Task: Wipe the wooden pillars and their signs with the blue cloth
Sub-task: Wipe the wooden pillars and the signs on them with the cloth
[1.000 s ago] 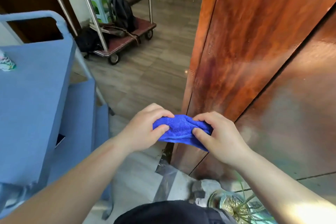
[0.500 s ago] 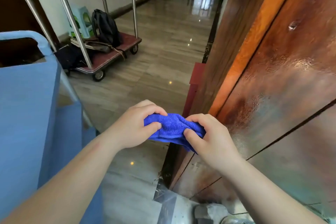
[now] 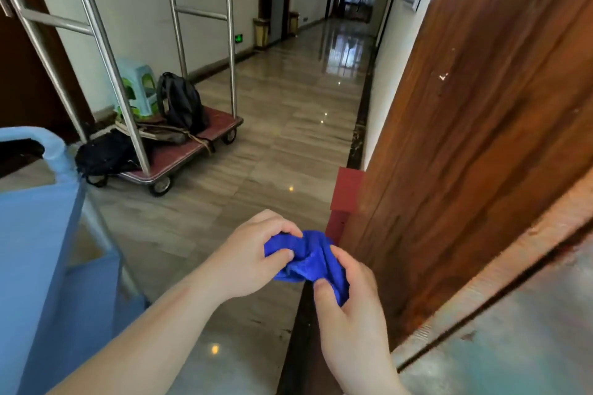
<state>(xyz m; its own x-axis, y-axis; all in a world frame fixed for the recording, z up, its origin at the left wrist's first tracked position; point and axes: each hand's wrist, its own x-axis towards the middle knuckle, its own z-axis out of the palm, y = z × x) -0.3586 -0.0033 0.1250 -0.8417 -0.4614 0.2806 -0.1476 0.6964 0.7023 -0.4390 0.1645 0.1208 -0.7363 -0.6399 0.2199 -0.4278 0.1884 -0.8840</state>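
Note:
A bunched blue cloth (image 3: 309,258) hangs between both of my hands at the lower middle of the view. My left hand (image 3: 253,255) pinches its left edge with thumb and fingers. My right hand (image 3: 349,308) grips its right side from below. Just to the right rises a glossy brown wooden pillar (image 3: 475,125), its surface scuffed in places. The cloth is close to the pillar's near corner but not touching it. No sign shows on the pillar in this view.
A metal luggage trolley (image 3: 179,151) with a black backpack (image 3: 181,106), bags and a green stool stands to the left. A blue cart (image 3: 35,234) fills the lower left. A red box (image 3: 345,191) sits by the pillar's foot. A shiny tiled corridor runs ahead.
My head has tilted up, so the corridor shows and the plant pot has left the view. Both hands have crumpled the cloth tighter, the right hand dropping lower.

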